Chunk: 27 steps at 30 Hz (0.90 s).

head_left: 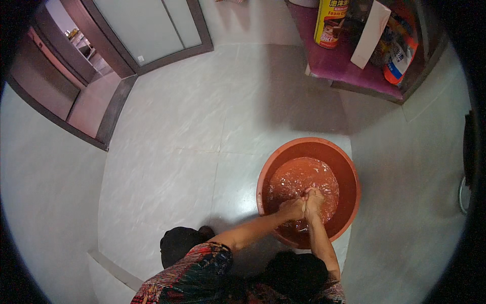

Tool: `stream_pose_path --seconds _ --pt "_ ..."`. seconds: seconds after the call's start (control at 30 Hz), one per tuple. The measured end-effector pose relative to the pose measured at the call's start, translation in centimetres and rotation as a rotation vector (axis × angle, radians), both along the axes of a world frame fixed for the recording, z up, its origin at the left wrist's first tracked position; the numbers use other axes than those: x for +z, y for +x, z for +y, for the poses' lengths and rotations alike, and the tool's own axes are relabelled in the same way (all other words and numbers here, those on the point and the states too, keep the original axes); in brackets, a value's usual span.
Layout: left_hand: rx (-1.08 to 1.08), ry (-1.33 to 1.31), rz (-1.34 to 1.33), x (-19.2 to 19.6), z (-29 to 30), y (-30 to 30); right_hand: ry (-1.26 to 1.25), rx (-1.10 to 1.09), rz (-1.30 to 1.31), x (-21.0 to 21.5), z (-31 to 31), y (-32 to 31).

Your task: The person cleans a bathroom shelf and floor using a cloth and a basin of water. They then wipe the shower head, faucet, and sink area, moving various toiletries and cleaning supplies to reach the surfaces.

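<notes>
A round reddish-brown basin (351, 202) stands on the floor, holding rippling water (298, 175). Both my hands are over the water inside it, pressed close together. My left hand (292, 208) reaches in from the left, its fingers closed and partly hidden against the other hand. My right hand (314, 199) is closed beside it, fingers curled toward the far side. Something small and pale may be between them, but I cannot make out what it is.
On a purple-topped shelf (324, 68) at the upper right stand a yellow spray can (330, 25), a white box (371, 35) and an orange-and-white package (401, 61). A wall rises right of the basin. A framed door (147, 30) and a doorway are at the upper left.
</notes>
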<state>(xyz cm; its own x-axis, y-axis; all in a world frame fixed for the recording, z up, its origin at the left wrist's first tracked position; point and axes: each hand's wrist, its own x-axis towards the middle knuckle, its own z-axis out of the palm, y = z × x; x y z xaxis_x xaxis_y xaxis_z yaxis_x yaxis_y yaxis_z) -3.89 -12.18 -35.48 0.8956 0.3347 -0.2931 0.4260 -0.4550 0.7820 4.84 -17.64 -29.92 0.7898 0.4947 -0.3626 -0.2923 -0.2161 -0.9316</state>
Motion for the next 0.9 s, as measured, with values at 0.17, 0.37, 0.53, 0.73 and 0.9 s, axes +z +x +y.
stream_pose_path --seconds 0.17,0.37,0.53,0.73,0.9 --pt "-0.145 -1.025 0.399 14.4 3.6 2.7 0.439 -0.092 0.201 7.0 -3.4 3.2" --pt "-0.573 -1.388 0.332 16.0 2.8 2.2 0.423 0.314 -0.009 15.3 -3.1 1.1" --pt "-0.482 -1.376 0.279 19.9 2.3 1.1 0.314 0.459 -0.103 18.7 -3.6 0.9" --pt "-0.379 -1.188 0.246 22.2 1.1 1.3 0.237 0.46 -0.294 19.7 -3.2 0.7" --pt "-0.242 -1.241 0.202 20.6 0.3 1.2 0.163 0.472 -0.35 19.0 -2.5 1.5"
